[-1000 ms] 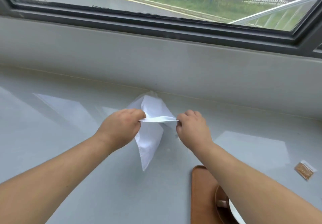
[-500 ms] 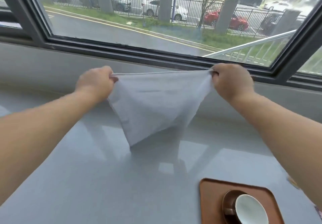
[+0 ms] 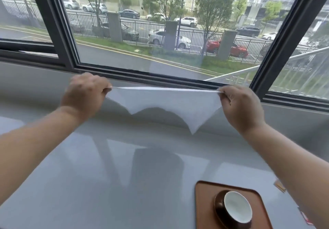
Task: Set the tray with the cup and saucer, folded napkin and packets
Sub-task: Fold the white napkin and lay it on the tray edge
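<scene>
I hold a white napkin (image 3: 167,102) stretched out in the air above the grey counter. My left hand (image 3: 83,93) pinches its left corner and my right hand (image 3: 240,107) pinches its right corner, and the cloth hangs in two points below the taut top edge. A brown tray (image 3: 203,209) lies at the lower right. On it stands a white cup (image 3: 237,207) on a dark brown saucer (image 3: 219,209). A small brown packet (image 3: 279,186) shows just past my right forearm, which hides most of it.
The grey counter (image 3: 106,184) runs back to a low grey wall under a dark-framed window (image 3: 142,75). A second packet with red print (image 3: 305,219) peeks out at the right edge under my right arm.
My hands have moved further apart and pulled the napkin wider and tauter. The cloth now hangs shorter, in two points rather than one. The view has tilted up towards the window.
</scene>
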A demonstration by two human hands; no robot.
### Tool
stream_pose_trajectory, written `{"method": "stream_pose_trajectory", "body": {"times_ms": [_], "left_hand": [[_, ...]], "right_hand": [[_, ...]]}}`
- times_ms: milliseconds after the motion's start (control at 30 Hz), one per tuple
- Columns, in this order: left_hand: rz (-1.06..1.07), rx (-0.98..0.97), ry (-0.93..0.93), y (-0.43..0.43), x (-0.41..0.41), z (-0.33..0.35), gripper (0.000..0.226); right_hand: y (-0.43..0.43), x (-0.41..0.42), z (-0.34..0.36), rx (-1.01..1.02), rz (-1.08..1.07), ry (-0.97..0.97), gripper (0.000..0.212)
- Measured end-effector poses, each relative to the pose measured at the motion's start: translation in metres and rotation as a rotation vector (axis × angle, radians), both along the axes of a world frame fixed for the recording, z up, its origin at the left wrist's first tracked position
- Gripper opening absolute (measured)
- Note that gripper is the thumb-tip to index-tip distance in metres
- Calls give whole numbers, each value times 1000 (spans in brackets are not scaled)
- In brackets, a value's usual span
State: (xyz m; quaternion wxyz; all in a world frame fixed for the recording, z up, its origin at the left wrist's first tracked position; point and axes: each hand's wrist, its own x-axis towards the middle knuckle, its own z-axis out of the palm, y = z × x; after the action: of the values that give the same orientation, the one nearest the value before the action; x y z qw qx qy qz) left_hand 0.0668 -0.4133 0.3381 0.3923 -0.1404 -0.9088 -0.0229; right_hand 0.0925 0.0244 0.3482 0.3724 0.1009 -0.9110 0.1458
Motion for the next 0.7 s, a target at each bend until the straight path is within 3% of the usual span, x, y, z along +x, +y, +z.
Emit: {"method": "stream_pose_trajectory", "body": {"times_ms": [200, 467, 600, 700], "left_hand": [[32, -78, -248, -14, 106, -144, 21], [310, -176, -940, -21, 198, -296, 29], [362, 14, -1175, -39, 187, -311, 25], [406, 227, -1204, -57, 148, -306, 27]], "right_hand": [[-10, 95, -156, 57, 133, -301, 17], [-26, 169, -306, 395, 207, -865, 28], [-30, 147, -316, 351, 129, -1000, 22], [-34, 99, -306, 272, 66, -1003, 20]]}}
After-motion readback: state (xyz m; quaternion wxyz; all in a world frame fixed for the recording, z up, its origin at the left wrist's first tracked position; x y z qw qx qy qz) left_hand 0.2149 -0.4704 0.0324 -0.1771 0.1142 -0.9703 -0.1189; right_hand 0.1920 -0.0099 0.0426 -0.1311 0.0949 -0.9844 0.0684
